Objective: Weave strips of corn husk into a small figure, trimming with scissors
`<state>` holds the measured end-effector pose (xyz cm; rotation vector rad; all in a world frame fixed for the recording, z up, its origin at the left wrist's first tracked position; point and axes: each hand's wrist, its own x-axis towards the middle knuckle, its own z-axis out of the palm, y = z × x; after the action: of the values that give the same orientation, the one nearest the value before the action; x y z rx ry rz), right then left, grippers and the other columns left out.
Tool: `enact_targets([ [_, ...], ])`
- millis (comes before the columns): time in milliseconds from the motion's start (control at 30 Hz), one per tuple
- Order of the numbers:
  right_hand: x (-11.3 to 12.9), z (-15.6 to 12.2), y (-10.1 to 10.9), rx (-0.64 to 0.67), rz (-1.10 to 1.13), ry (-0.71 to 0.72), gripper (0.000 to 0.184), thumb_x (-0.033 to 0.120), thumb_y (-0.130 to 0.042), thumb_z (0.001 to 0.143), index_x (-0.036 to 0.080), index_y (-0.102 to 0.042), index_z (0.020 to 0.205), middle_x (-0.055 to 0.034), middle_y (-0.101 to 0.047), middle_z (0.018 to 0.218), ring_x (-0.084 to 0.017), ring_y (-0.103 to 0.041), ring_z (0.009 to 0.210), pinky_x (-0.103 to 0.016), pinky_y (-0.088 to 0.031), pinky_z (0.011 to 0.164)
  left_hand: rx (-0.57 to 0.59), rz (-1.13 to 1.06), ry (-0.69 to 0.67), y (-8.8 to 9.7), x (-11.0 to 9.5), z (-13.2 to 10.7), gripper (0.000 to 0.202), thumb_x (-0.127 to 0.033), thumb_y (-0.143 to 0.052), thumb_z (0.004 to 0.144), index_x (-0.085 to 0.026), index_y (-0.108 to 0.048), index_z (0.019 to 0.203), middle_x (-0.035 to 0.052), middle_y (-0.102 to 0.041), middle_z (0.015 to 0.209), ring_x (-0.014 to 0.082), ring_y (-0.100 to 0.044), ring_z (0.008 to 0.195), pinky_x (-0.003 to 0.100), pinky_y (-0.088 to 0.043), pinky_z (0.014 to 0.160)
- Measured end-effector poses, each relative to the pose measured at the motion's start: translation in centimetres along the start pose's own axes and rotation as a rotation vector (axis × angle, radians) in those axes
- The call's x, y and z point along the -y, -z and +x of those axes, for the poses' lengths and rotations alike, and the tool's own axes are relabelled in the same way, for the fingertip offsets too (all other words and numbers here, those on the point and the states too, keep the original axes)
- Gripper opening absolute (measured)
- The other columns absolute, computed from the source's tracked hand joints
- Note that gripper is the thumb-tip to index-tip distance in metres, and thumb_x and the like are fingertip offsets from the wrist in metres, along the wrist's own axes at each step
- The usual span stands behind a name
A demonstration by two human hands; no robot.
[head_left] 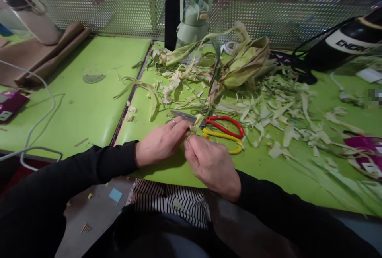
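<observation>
A pale, twisted strip of corn husk [196,123] sticks up between my two hands near the table's front edge. My right hand [212,163] is closed in a pinch on its lower end. My left hand [162,140], with a ring on one finger, has its fingers pressed together against the same strip; its fingertips are partly hidden. Just beyond both hands lie scissors [224,134] with one red and one yellow handle, blades pointing left. Farther back rests a bundle of dry corn husk [246,65].
Husk scraps [286,113] litter the green table [80,119]. Behind stand a light green bottle [192,27] and a dark phone-like slab [172,23]. A black bottle [343,41] leans in at right. At left are brown paper [44,61], a pale bottle [38,19] and a white cable [49,91].
</observation>
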<state>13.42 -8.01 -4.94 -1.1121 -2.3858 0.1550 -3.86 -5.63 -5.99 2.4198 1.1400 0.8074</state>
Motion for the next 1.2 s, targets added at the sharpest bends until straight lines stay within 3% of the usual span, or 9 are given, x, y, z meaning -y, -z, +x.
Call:
enact_targets([
  [100, -0.9, 0.6, 0.3, 0.056, 0.05, -0.027, 0.036, 0.029, -0.037, 0.1, 0.02, -0.052, 0.069, -0.0023, -0.054, 0.061, -0.013, -0.042, 0.054, -0.031, -0.026, 0.055, 0.069, -0.154, 0.132, 0.7, 0.5, 0.9, 0.016, -0.026, -0.038, 0.096, -0.018, -0.051, 0.089, 0.0039, -0.055, 0.081, 0.016, -0.052, 0.074, 0.028, -0.046, 0.07],
  [200, -2.4, 1.9, 1.8, 0.037, 0.269, -0.087, 0.038, 0.041, -0.042, 0.1, 0.02, -0.054, 0.071, 0.0007, -0.053, 0.061, -0.012, -0.044, 0.054, -0.028, -0.032, 0.055, 0.266, -0.509, 0.226, 2.2, 0.6, 1.8, 0.027, -0.038, -0.039, 0.098, -0.019, -0.047, 0.08, -0.0004, -0.05, 0.072, 0.0132, -0.051, 0.065, 0.027, -0.047, 0.066],
  [267, -3.2, 2.7, 3.0, -0.141, 0.369, -0.129, 0.03, 0.042, -0.045, 0.099, 0.02, -0.06, 0.086, -0.0016, -0.06, 0.076, -0.013, -0.052, 0.062, -0.027, -0.039, 0.06, 0.405, -0.777, 0.299, 3.1, 0.5, 2.0, 0.025, -0.04, -0.043, 0.096, -0.017, -0.051, 0.087, -0.0003, -0.052, 0.077, 0.0125, -0.055, 0.065, 0.028, -0.05, 0.066],
  [367, -3.8, 3.5, 3.8, -0.055, 0.444, -0.098, 0.026, 0.043, -0.057, 0.094, 0.022, -0.067, 0.105, -0.007, -0.066, 0.106, -0.02, -0.061, 0.094, -0.032, -0.047, 0.08, 0.481, -0.991, 0.373, 3.8, 0.1, 1.9, 0.023, -0.036, -0.048, 0.093, -0.015, -0.058, 0.097, 0.0009, -0.056, 0.082, 0.012, -0.056, 0.066, 0.028, -0.051, 0.065],
  [533, -3.5, 3.4, 3.1, -0.069, 0.498, -0.116, 0.022, 0.039, -0.064, 0.09, 0.021, -0.066, 0.076, -0.0042, -0.069, 0.089, -0.02, -0.063, 0.088, -0.036, -0.047, 0.085, 0.397, -1.015, 0.347, 3.4, 0.2, 1.6, 0.028, -0.04, -0.057, 0.091, -0.014, -0.059, 0.103, -0.0004, -0.056, 0.08, 0.0103, -0.055, 0.068, 0.024, -0.052, 0.063],
  [667, -3.5, 3.2, 3.2, -0.005, 0.486, -0.154, 0.019, 0.034, -0.061, 0.091, 0.02, -0.061, 0.078, -0.0038, -0.066, 0.086, -0.018, -0.06, 0.082, -0.032, -0.046, 0.078, 0.32, -1.042, 0.411, 3.1, 0.3, 1.7, 0.027, -0.03, -0.065, 0.087, -0.014, -0.054, 0.106, 0.0027, -0.06, 0.096, 0.0084, -0.063, 0.069, 0.023, -0.055, 0.063],
  [800, -4.0, 3.3, 3.8, 0.209, 0.432, -0.197, 0.027, 0.04, -0.058, 0.092, 0.02, -0.055, 0.075, 0.0023, -0.053, 0.066, -0.011, -0.046, 0.058, -0.027, -0.033, 0.056, 0.404, -1.117, 0.424, 3.5, 0.0, 1.9, 0.02, -0.027, -0.063, 0.09, -0.012, -0.057, 0.102, 0.0035, -0.065, 0.088, 0.0103, -0.068, 0.072, 0.023, -0.057, 0.066],
  [933, -4.0, 3.3, 3.9, 0.352, 0.512, -0.14, 0.04, 0.04, -0.052, 0.095, 0.02, -0.042, 0.061, 0.0051, -0.038, 0.057, -0.009, -0.036, 0.051, -0.026, -0.026, 0.052, 0.54, -1.218, 0.48, 3.9, 0.2, 2.0, 0.015, -0.025, -0.062, 0.092, -0.011, -0.058, 0.097, 0.0018, -0.067, 0.076, 0.0093, -0.067, 0.066, 0.022, -0.056, 0.065],
  [1200, -3.3, 3.1, 3.4, 0.293, 0.54, -0.157, 0.041, 0.038, -0.049, 0.096, 0.02, -0.043, 0.059, 0.0045, -0.036, 0.057, -0.008, -0.035, 0.051, -0.026, -0.026, 0.052, 0.598, -1.34, 0.504, 3.7, 0.2, 1.8, 0.012, -0.022, -0.062, 0.091, -0.012, -0.056, 0.093, 0.0013, -0.066, 0.071, 0.0098, -0.066, 0.065, 0.023, -0.056, 0.065],
])
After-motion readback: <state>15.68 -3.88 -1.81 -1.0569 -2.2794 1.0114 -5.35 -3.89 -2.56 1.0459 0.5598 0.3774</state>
